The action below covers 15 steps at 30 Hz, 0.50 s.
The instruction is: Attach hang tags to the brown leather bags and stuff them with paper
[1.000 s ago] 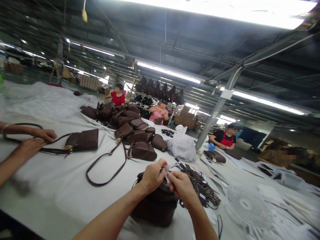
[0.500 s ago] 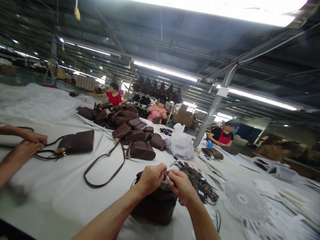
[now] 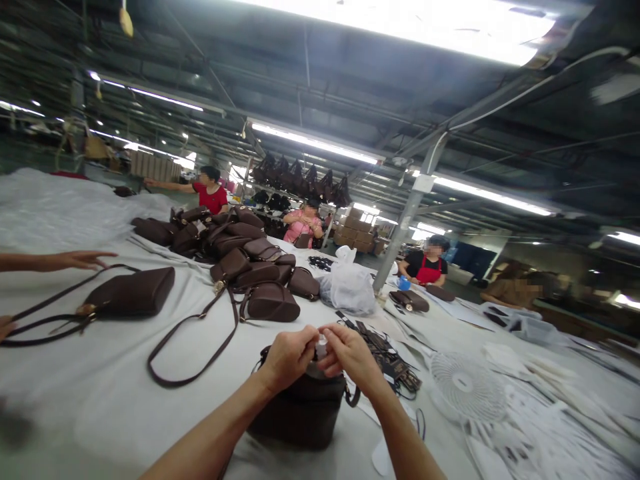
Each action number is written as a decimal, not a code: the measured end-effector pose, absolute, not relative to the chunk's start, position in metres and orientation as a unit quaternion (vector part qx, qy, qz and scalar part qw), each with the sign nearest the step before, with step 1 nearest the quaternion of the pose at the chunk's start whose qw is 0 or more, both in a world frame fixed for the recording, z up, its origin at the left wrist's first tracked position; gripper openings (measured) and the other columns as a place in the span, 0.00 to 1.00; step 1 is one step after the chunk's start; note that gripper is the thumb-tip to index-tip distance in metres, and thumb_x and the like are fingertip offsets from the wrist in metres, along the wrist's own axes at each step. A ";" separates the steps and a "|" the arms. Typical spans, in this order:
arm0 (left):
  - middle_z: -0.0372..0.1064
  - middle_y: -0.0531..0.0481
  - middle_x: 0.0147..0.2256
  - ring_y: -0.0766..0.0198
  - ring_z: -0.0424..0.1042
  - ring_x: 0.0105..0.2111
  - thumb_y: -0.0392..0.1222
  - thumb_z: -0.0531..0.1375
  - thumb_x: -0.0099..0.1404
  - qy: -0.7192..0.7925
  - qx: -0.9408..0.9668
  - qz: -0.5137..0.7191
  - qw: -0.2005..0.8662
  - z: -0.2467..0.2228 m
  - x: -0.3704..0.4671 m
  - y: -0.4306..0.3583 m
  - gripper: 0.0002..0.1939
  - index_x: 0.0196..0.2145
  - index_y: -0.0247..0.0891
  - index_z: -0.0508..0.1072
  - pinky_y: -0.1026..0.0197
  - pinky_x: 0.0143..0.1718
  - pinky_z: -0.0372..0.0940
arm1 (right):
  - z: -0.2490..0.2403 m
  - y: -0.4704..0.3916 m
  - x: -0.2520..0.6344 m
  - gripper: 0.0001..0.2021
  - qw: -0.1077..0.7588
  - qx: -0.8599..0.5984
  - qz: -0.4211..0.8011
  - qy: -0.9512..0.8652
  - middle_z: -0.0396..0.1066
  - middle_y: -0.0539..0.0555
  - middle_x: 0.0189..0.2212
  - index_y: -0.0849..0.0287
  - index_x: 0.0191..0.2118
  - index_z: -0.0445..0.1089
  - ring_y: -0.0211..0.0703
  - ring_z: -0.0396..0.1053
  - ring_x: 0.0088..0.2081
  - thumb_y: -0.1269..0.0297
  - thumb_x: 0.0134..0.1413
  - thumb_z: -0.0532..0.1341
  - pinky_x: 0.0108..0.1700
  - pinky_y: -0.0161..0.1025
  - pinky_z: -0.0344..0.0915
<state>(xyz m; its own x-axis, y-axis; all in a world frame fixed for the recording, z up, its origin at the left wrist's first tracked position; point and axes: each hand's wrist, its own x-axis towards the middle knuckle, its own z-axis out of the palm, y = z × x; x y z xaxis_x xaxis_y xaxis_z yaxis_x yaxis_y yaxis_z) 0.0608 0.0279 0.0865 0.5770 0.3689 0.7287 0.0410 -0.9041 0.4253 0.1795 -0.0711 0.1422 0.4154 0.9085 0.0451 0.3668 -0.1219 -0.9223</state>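
Left hand (image 3: 290,358), right hand (image 3: 349,355): fingers pinch small white scrap (image 3: 321,347), partly hidden. Boxy brown bag (image 3: 297,415), leathery, near worktop's (image 3: 125,407) front edge; top half-hidden.

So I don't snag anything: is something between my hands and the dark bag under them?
Only the small white piece between your left hand and right hand; nothing else visible blocks the dark bag.
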 end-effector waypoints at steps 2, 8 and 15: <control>0.65 0.55 0.23 0.65 0.67 0.23 0.38 0.49 0.66 0.113 0.868 0.439 0.202 0.085 0.061 0.030 0.07 0.31 0.41 0.64 0.65 0.26 0.55 | 0.148 -0.073 0.178 0.10 0.409 -0.713 0.239 -0.518 0.67 0.46 0.18 0.58 0.39 0.67 0.40 0.72 0.20 0.60 0.58 0.52 0.20 0.32 0.66; 0.65 0.54 0.26 0.65 0.67 0.27 0.36 0.50 0.63 0.083 0.862 0.415 0.277 0.087 0.059 0.039 0.04 0.32 0.41 0.63 0.65 0.30 0.57 | 0.167 -0.077 0.159 0.10 0.091 -0.751 -0.165 -0.633 0.75 0.54 0.29 0.57 0.34 0.70 0.41 0.73 0.31 0.69 0.60 0.52 0.29 0.33 0.57; 0.62 0.57 0.25 0.68 0.60 0.26 0.30 0.50 0.57 0.015 0.891 0.319 0.323 0.107 0.048 0.042 0.07 0.30 0.39 0.65 0.67 0.30 0.56 | 0.180 -0.067 0.179 0.10 0.109 -0.754 -0.228 -0.606 0.74 0.54 0.31 0.57 0.35 0.70 0.41 0.70 0.32 0.66 0.60 0.52 0.29 0.36 0.47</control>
<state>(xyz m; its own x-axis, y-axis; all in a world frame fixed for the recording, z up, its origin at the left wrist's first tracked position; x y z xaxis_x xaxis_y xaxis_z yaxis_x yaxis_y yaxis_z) 0.0483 0.0422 0.1071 0.7966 0.2318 0.5582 -0.1794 -0.7912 0.5846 0.1788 -0.0672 0.1796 0.1607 0.8644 0.4764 0.9642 -0.2406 0.1114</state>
